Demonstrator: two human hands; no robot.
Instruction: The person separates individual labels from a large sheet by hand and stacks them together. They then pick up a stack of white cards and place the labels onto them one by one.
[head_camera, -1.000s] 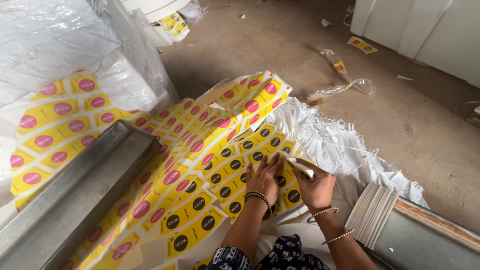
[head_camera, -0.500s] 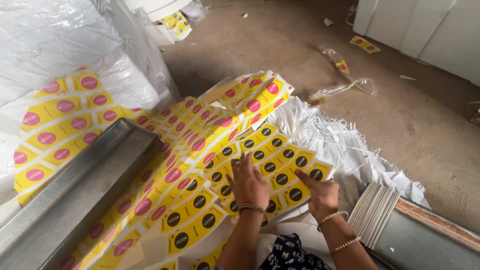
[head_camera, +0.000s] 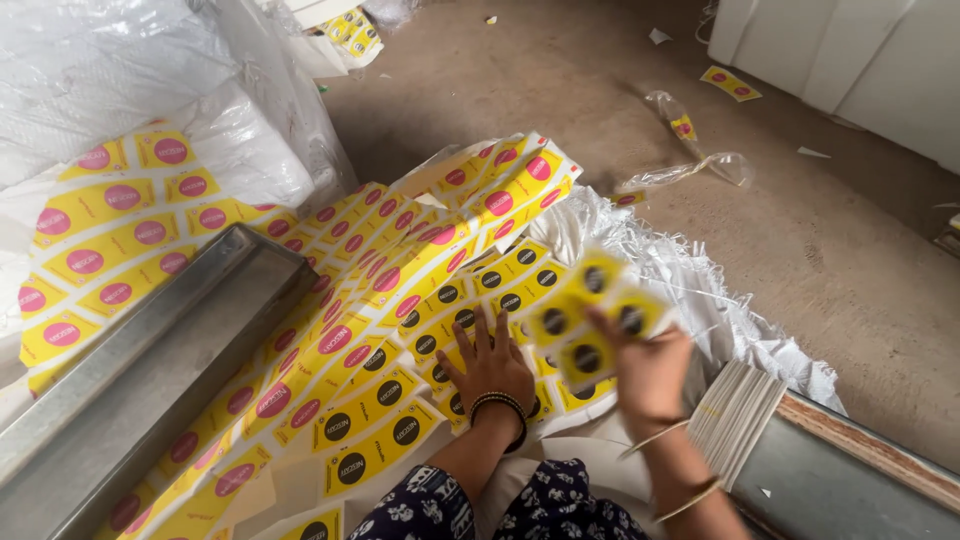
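Note:
My left hand lies flat, fingers spread, on rows of yellow packets with black circles spread on the floor. My right hand lifts a blurred bunch of the same yellow black-circle packets above the pile. Rows of yellow packets with pink circles lie to the left and beyond. Both wrists wear bangles.
A long grey metal channel runs diagonally at the left. White plastic sacks stand behind it, with more pink-circle packets. A white woven sack lies under the pile. A stack of white sheets rests on a metal edge at right. Scraps litter the floor.
My right hand has gone from pressing on the packets to lifting a bunch of black-circle packets up and to the right. My left hand has stayed flat on the pile.

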